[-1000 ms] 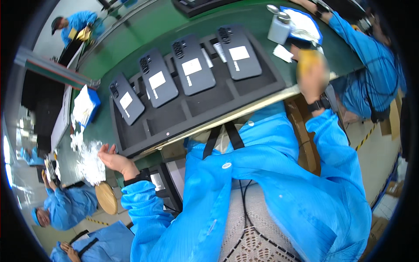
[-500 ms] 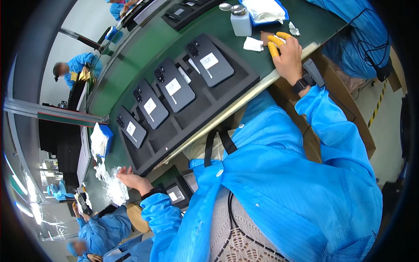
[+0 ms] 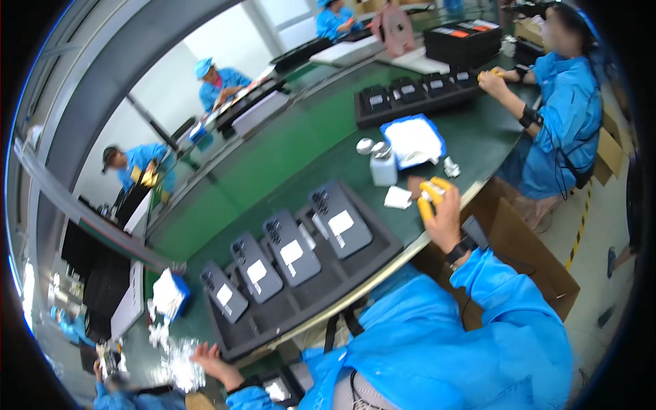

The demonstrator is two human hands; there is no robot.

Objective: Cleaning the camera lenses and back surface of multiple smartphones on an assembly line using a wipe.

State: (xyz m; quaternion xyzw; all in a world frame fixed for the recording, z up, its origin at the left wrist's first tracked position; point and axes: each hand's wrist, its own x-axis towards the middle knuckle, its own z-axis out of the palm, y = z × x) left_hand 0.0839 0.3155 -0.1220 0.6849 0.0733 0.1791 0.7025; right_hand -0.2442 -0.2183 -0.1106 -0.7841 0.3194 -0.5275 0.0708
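Note:
My right hand [image 3: 443,213], with yellow finger cots on several fingers, rests on the bench at the right. Its fingers are curled round a white scrap [image 3: 426,197] that looks like a wipe. Beside them lie a small brown piece [image 3: 415,184] and a folded white wipe [image 3: 397,198]. My left hand [image 3: 216,365] is open, palm partly up, at the edge of a heap of clear plastic bags [image 3: 183,367]. Between my hands sits a black compartment tray [image 3: 298,318] with several dark phones [image 3: 292,251] lying face down, each bearing a white label.
A white pump bottle [image 3: 384,168] stands by a blue tray [image 3: 441,127] of white wipes. Another blue box [image 3: 183,290] of wipes is at the left. Farther right, a co-worker [image 3: 560,116] handles phones at a second black tray [image 3: 369,121]. A cardboard box [image 3: 529,263] stands below the bench edge.
My view has tilted up, so the far bench, second tray and co-worker show more fully. Both hands keep nearly the same places on the bench.

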